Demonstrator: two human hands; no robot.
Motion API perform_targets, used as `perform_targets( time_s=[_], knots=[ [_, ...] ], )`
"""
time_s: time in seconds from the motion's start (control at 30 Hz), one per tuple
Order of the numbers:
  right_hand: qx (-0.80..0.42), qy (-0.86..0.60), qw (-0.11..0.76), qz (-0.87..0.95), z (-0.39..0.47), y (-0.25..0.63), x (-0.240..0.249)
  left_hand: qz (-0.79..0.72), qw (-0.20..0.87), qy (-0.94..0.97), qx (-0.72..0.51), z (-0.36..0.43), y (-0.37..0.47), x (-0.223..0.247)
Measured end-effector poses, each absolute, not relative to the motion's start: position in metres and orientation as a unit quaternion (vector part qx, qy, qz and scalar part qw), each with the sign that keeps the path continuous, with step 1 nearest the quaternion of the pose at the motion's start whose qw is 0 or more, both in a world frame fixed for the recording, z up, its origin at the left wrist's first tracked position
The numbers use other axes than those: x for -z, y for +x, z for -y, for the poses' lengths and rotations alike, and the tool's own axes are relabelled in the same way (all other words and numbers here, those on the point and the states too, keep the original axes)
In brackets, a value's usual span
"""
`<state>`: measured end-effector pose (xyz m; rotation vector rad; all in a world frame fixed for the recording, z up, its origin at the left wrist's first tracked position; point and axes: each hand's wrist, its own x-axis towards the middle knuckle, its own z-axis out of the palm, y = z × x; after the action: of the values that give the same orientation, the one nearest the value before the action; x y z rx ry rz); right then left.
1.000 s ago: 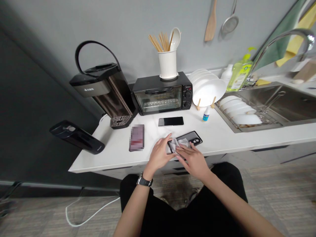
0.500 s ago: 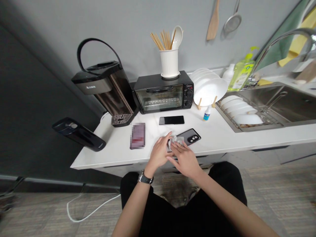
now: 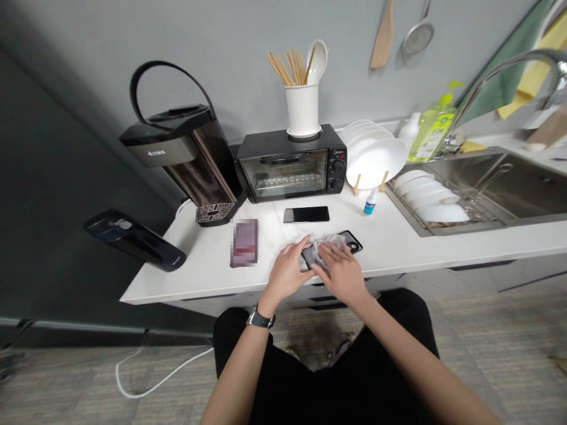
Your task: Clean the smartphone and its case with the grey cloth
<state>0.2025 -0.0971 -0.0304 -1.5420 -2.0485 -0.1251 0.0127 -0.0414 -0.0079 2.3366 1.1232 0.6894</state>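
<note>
A grey phone case (image 3: 309,257) with a black rim and camera cutouts lies near the counter's front edge. My left hand (image 3: 287,268) grips its left end between thumb and fingers. With bent fingers, my right hand (image 3: 343,271) presses a crumpled whitish wipe (image 3: 328,241) against the case's surface, right of its middle. The wipe covers part of the case, and my fingers hide part of the wipe. Just behind lies a black phone (image 3: 306,214), screen up. A small white-and-blue bottle (image 3: 370,202) stands further back on the right.
To the left are a pixelated purple packet (image 3: 244,243), a dark tumbler (image 3: 137,242) and a water dispenser (image 3: 186,159). A toaster oven (image 3: 290,165) carries a chopstick holder (image 3: 303,109). White plates (image 3: 376,159) stand beside the sink (image 3: 527,218), which holds several bowls (image 3: 436,200).
My right hand has slid the wipe rightward along the phone case, uncovering its left part and nearing the camera cutouts. My left hand keeps hold of the left end.
</note>
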Motion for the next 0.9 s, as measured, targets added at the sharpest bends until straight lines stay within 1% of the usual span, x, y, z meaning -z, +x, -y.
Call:
perform_targets(
  time_s=[0.1,0.17,0.3,0.43,0.57,0.73,0.8,0.9],
  knots=[
    [0.007,-0.535,0.292,0.792,0.108,0.172,0.027,-0.390,0.233,0.855,-0.250,0.042,0.009,0.010],
    [0.000,-0.530,0.295,0.795,0.119,0.176,0.028,-0.390,0.233,0.855,-0.252,0.043,0.008,0.011],
    [0.037,-0.556,0.281,0.782,0.130,0.226,0.034,-0.410,0.229,0.847,-0.250,0.045,0.010,0.009],
    [0.089,-0.615,0.277,0.732,0.116,0.266,0.037,-0.406,0.227,0.849,-0.252,0.043,0.013,0.007],
    [0.084,-0.612,0.279,0.735,0.097,0.241,0.034,-0.403,0.236,0.846,-0.258,0.041,0.013,0.007],
    [0.008,-0.522,0.285,0.804,0.105,0.181,0.028,-0.406,0.250,0.843,-0.247,0.041,0.009,0.010],
    [-0.014,-0.505,0.287,0.814,0.116,0.182,0.028,-0.409,0.248,0.842,-0.249,0.042,0.008,0.011],
    [0.001,-0.526,0.289,0.800,0.127,0.217,0.032,-0.407,0.239,0.844,-0.255,0.042,0.009,0.010]
  ],
)
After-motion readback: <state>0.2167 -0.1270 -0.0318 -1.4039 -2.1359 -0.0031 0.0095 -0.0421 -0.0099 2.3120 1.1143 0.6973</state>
